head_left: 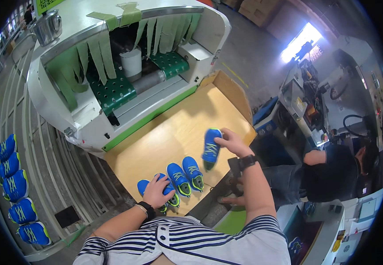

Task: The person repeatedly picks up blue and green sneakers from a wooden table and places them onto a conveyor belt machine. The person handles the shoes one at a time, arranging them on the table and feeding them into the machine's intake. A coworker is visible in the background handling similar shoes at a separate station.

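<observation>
My right hand grips a blue sneaker with lime-green trim and holds it raised over the right end of a wooden-topped table. Two similar sneakers, a nearer one and its neighbour, rest side by side on the tabletop, toes pointing away from me. To their left, my left hand is closed over another blue sneaker, partly covering it. One more blue sneaker peeks out just left of that hand.
Behind the table stands a white machine with green strip curtains and a perforated green belt. Several blue sneakers line a slatted rack at the left. A cardboard panel borders the table's far right. A person is at the right, near equipment.
</observation>
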A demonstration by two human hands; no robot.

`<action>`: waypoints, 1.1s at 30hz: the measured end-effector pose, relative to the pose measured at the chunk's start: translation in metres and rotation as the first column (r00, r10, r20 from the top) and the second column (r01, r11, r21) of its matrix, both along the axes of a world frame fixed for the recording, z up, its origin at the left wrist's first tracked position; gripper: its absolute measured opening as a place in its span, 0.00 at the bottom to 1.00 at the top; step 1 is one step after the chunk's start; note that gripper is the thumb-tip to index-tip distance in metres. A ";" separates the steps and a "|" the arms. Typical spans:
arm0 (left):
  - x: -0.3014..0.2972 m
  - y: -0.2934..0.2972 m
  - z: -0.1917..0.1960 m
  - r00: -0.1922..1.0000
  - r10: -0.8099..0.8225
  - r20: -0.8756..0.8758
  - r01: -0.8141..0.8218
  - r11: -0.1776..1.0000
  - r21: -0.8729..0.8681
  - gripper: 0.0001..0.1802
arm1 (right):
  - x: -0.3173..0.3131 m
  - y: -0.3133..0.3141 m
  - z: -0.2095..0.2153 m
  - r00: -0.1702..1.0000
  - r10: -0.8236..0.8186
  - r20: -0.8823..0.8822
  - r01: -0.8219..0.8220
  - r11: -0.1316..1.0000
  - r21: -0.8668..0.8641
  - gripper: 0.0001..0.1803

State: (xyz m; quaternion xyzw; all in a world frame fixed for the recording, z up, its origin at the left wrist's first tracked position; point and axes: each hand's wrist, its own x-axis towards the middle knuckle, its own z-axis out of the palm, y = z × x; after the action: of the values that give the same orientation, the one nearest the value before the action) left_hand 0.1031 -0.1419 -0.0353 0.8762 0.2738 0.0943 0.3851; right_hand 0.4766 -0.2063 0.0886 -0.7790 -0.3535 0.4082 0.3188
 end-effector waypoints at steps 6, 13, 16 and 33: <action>0.002 -0.002 0.003 0.999 -0.053 -0.004 0.053 0.998 0.027 0.27 | -0.044 -0.098 -0.156 0.857 -0.032 0.514 0.161 0.965 -0.208 0.49; -0.002 -0.004 -0.003 0.998 -0.061 0.000 0.061 0.997 0.048 0.27 | -0.099 -0.115 -0.162 0.745 -0.416 0.522 0.414 0.901 0.127 0.37; -0.003 -0.004 0.000 0.998 -0.056 0.004 0.056 0.997 0.054 0.27 | -0.122 -0.120 -0.156 0.800 -0.425 0.423 0.406 0.903 0.139 0.37; -0.010 -0.005 -0.001 0.995 -0.099 0.013 0.098 0.994 0.056 0.32 | -0.143 -0.120 -0.178 0.815 -0.389 0.430 0.359 0.921 0.153 0.46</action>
State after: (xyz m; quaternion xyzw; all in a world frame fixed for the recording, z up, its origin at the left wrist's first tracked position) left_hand 0.0928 -0.1465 -0.0367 0.8983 0.2244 0.0894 0.3671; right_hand 0.3331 -0.3261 -0.0896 -0.8955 -0.2710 0.1335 0.3269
